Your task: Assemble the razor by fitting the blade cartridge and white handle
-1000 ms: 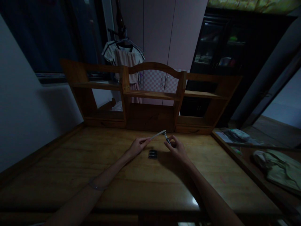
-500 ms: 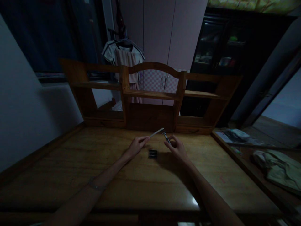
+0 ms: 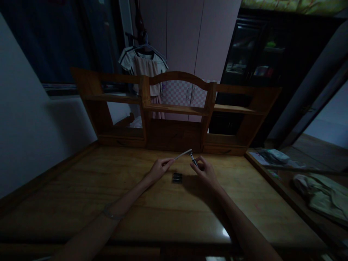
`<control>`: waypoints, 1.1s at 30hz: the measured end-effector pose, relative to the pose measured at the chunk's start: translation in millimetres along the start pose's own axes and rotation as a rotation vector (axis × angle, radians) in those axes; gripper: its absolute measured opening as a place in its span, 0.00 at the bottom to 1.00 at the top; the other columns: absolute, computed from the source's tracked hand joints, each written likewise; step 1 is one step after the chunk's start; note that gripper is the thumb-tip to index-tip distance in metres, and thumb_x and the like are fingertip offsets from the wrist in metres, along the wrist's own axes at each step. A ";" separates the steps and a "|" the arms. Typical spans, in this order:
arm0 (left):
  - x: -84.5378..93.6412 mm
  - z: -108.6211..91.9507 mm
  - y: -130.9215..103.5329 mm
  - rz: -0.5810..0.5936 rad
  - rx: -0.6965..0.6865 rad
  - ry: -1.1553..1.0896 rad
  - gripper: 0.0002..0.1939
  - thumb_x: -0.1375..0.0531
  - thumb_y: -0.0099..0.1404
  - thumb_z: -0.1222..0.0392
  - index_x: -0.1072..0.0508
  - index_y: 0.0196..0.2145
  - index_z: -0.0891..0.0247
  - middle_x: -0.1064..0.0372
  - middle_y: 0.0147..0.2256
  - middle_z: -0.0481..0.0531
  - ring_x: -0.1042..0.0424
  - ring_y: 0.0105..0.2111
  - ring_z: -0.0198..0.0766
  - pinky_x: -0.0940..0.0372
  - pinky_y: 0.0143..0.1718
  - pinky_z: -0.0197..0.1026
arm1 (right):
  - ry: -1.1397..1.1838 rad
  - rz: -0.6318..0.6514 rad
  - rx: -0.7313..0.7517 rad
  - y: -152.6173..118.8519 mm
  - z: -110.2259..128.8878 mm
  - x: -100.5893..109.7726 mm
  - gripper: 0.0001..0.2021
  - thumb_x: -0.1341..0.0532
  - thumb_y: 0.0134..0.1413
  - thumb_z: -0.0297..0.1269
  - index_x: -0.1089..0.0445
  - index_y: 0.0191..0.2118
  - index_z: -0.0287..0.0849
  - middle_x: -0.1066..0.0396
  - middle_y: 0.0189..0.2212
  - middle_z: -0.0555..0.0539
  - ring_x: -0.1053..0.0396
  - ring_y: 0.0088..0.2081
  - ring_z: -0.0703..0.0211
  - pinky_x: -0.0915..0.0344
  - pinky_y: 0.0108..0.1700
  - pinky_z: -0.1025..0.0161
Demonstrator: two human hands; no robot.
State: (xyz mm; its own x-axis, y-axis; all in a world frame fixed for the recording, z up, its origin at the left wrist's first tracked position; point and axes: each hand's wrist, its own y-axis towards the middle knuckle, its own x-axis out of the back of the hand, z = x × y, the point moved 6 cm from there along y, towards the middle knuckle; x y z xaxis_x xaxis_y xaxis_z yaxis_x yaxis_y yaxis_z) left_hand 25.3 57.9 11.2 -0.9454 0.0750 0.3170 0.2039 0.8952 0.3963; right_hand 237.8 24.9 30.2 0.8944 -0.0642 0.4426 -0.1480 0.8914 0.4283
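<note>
My left hand [image 3: 160,169] pinches the near end of a thin pale stick [image 3: 182,154], which slants up to the right. Its far tip is at the head of a razor-like tool [image 3: 193,159]; whether they touch cannot be made out. Closed fingers of my right hand [image 3: 204,169] hold that tool by its handle, head upward. A small black case with several slots [image 3: 177,177] lies on the wooden desk [image 3: 130,214], below and between both hands.
A wooden shelf unit [image 3: 176,108] spans the desk's back edge. On the right, beyond the desk's raised rim, lie folded cloth [image 3: 323,192] and a plastic-wrapped item [image 3: 277,155]. Clothes [image 3: 148,69] hang behind the shelf.
The pale stick's tip has shifted slightly right, nearer the tool's head. Both hands keep nearly the same place and hold the same things.
</note>
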 end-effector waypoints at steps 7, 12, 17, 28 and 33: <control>4.7 4.1 0.9 -0.077 -0.006 0.045 0.21 0.45 0.61 0.48 0.25 0.44 0.67 0.26 0.43 0.55 0.29 0.44 0.45 0.38 0.48 0.46 | -0.021 0.002 0.012 0.2 -1.0 0.1 0.14 0.45 0.55 0.50 0.40 0.32 0.44 0.48 0.18 0.57 0.51 0.20 0.67 0.56 0.22 0.67; -5.8 -9.5 -2.0 0.098 -0.027 0.013 0.21 0.46 0.63 0.49 0.25 0.44 0.66 0.26 0.42 0.53 0.29 0.44 0.45 0.38 0.48 0.44 | -0.039 0.009 0.021 -0.2 -1.5 -0.2 0.14 0.45 0.55 0.51 0.39 0.32 0.44 0.48 0.17 0.57 0.51 0.20 0.67 0.56 0.22 0.67; 1.7 -7.2 0.0 0.001 -0.032 0.046 0.20 0.45 0.62 0.49 0.25 0.44 0.66 0.26 0.43 0.55 0.29 0.44 0.45 0.38 0.48 0.43 | -0.023 -0.020 0.022 -0.6 0.5 2.5 0.13 0.45 0.55 0.50 0.39 0.33 0.44 0.48 0.18 0.57 0.52 0.20 0.67 0.55 0.23 0.67; -6.4 -11.5 -5.0 0.102 0.017 -0.020 0.20 0.44 0.60 0.48 0.24 0.42 0.66 0.25 0.39 0.54 0.29 0.39 0.43 0.38 0.40 0.38 | -0.037 -0.066 0.027 0.3 -1.9 6.0 0.13 0.45 0.56 0.49 0.40 0.31 0.43 0.49 0.18 0.57 0.52 0.20 0.67 0.55 0.23 0.67; -1.7 -9.6 -2.2 0.061 0.047 -0.074 0.23 0.44 0.60 0.46 0.24 0.43 0.68 0.33 0.23 0.47 0.39 0.23 0.32 0.47 0.24 0.33 | -0.064 -0.063 0.035 -0.8 1.3 6.2 0.13 0.46 0.56 0.49 0.40 0.31 0.43 0.48 0.18 0.56 0.51 0.21 0.67 0.55 0.23 0.67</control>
State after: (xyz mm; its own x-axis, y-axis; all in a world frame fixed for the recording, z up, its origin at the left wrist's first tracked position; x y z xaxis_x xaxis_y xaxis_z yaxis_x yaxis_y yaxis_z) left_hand 28.9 51.6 18.0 -0.9481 0.1610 0.2742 0.2516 0.9072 0.3371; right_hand 242.9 23.2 33.6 0.8740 -0.1488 0.4626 -0.1080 0.8688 0.4833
